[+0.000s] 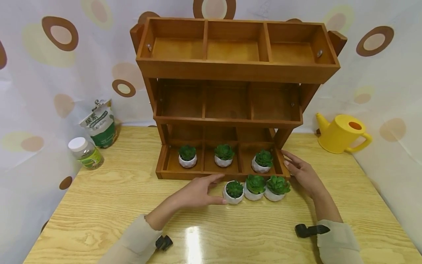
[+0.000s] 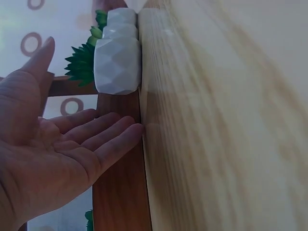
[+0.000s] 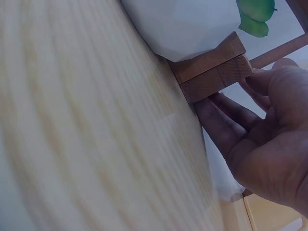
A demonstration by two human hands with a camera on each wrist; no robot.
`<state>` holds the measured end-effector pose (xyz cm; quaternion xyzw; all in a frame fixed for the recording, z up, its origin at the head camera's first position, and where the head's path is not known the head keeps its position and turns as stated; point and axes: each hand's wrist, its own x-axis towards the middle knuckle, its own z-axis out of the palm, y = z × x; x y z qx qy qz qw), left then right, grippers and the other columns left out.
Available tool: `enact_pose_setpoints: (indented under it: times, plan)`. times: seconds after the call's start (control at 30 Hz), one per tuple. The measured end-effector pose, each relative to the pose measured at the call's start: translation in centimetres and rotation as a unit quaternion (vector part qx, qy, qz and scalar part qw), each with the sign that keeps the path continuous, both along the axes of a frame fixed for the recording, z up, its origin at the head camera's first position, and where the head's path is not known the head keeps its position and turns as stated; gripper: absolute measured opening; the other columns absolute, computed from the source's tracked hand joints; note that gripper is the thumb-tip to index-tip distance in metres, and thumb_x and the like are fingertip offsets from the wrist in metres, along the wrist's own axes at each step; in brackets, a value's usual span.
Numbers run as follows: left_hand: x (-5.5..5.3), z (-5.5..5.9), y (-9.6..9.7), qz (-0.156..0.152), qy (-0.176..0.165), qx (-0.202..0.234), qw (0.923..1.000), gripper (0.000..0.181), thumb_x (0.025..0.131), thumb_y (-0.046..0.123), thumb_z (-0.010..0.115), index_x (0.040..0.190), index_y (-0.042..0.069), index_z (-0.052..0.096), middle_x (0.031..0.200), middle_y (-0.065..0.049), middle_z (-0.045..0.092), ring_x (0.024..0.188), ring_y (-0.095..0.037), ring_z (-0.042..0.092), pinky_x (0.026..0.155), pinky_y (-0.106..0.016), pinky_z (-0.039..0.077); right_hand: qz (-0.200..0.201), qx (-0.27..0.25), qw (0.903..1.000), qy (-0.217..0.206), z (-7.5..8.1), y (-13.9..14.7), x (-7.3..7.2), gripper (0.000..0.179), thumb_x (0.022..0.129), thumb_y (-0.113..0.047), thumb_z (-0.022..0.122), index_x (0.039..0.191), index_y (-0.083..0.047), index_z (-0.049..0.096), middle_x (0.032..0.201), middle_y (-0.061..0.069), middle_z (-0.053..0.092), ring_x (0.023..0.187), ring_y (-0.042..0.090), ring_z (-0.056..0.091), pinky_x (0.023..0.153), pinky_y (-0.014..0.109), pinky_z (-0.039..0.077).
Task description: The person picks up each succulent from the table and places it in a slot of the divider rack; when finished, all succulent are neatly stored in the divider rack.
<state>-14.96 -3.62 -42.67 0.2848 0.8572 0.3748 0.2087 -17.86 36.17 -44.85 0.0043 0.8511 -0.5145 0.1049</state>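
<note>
On the left of the pale wooden table (image 1: pixel 108 198) stands a clear, white-lidded jar (image 1: pixel 86 153); just behind it is a white-and-green bag (image 1: pixel 103 128) with a metal clip (image 1: pixel 97 105). On the right is a yellow watering can (image 1: pixel 339 134), near the white, circle-patterned wall covering (image 1: pixel 392 88).

the reddish-brown, tiered wooden shelf (image 1: pixel 238 72) turns more orange on its top compartment floors. the small white faceted pots (image 1: pixel 233 200) bear green rosette-leaved succulents (image 1: pixel 255 183) in darker and lighter shades. the pale yellow-tan wooden tabletop (image 1: pixel 115 190) has wavy brown grain. the whitish backdrop sheet (image 1: pixel 95 80) carries brown, beige and pale yellow rings and ovals. the spouted plastic watering can (image 1: pixel 339 134) is bright yellow, the upright pouch (image 1: pixel 100 128) white over green, the clear round jar (image 1: pixel 85 152) white-capped with a yellow-green label (image 1: pixel 91 160), the long fabric sleeves (image 1: pixel 135 238) pale cream
</note>
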Motion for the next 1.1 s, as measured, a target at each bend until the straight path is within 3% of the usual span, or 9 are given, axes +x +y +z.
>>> enact_pose_setpoints:
  times: [0.2, 0.43, 0.8, 1.1]
  plan:
    - [-0.2, 0.3, 0.8, -0.007, 0.012, -0.024, 0.9996, 0.09, 0.086, 0.062, 0.072, 0.159, 0.023, 0.036, 0.157, -0.002, 0.048, 0.14, -0.022, 0.051, 0.114, -0.043, 0.043, 0.001, -0.003, 1.0, -0.004, 0.0, 0.0, 0.0, 0.06, 0.11, -0.042, 0.04, 0.164, -0.025, 0.021, 0.168, 0.017, 0.023, 0.145, 0.044, 0.04, 0.116, 0.062, 0.033]
    - [-0.3, 0.8, 1.7, -0.019, 0.012, -0.035, 0.9991, 0.09, 0.086, 0.062, 0.073, 0.159, 0.025, 0.036, 0.159, -0.001, 0.045, 0.146, -0.022, 0.043, 0.117, -0.045, 0.04, 0.002, -0.001, 1.0, 0.004, -0.1, 0.0, 0.2, 0.06, 0.11, -0.042, 0.039, 0.164, -0.024, 0.021, 0.167, 0.017, 0.025, 0.144, 0.04, 0.042, 0.116, 0.058, 0.036]
    - [-1.3, -0.1, 2.9, -0.02, 0.011, -0.045, 0.9988, 0.082, 0.084, 0.059, 0.076, 0.153, 0.027, 0.046, 0.152, 0.004, 0.053, 0.143, -0.02, 0.047, 0.115, -0.043, 0.042, 0.005, -0.006, 1.0, 0.003, 0.1, 0.0, 0.2, 0.059, 0.11, -0.041, 0.04, 0.164, -0.024, 0.021, 0.168, 0.015, 0.023, 0.149, 0.041, 0.034, 0.118, 0.06, 0.031]
    - [-1.6, 0.1, 3.9, -0.025, -0.004, -0.033, 0.9991, 0.078, 0.082, 0.047, 0.083, 0.15, 0.025, 0.05, 0.15, 0.003, 0.054, 0.138, -0.019, 0.051, 0.111, -0.04, 0.045, 0.008, 0.004, 1.0, 0.003, 0.1, 0.1, 0.2, 0.059, 0.11, -0.041, 0.039, 0.164, -0.026, 0.021, 0.167, 0.016, 0.027, 0.145, 0.039, 0.041, 0.113, 0.048, 0.043]
